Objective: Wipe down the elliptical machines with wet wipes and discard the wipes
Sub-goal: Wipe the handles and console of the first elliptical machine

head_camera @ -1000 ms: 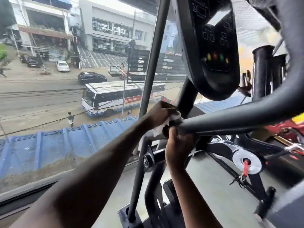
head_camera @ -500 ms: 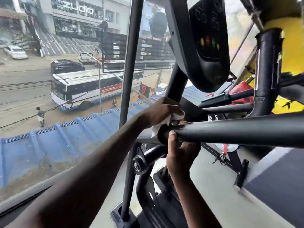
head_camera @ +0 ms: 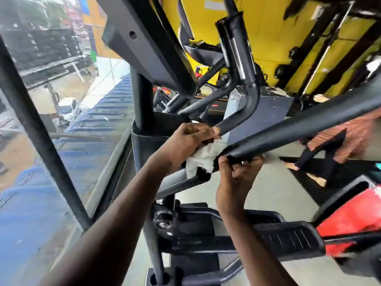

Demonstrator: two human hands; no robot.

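Note:
A black elliptical machine fills the view, its thick handlebar (head_camera: 292, 129) running from centre to the right edge. My left hand (head_camera: 189, 139) grips a crumpled white wet wipe (head_camera: 203, 157) against the inner end of that bar. My right hand (head_camera: 235, 178) curls around the same bar end from below, thumb up beside the wipe. The console's underside (head_camera: 148, 44) hangs above my hands. A second curved black handle (head_camera: 243, 83) rises behind them.
A window with a black frame post (head_camera: 41, 131) lines the left, with a blue roof outside. The elliptical's black pedal (head_camera: 284, 238) lies below my hands. A red machine part (head_camera: 354, 219) sits at lower right. Yellow wall and racks (head_camera: 329, 48) stand behind.
The view has swung right, from the street window toward the yellow gym wall. Both hands stay at the bar's inner end, the left still working the wipe there.

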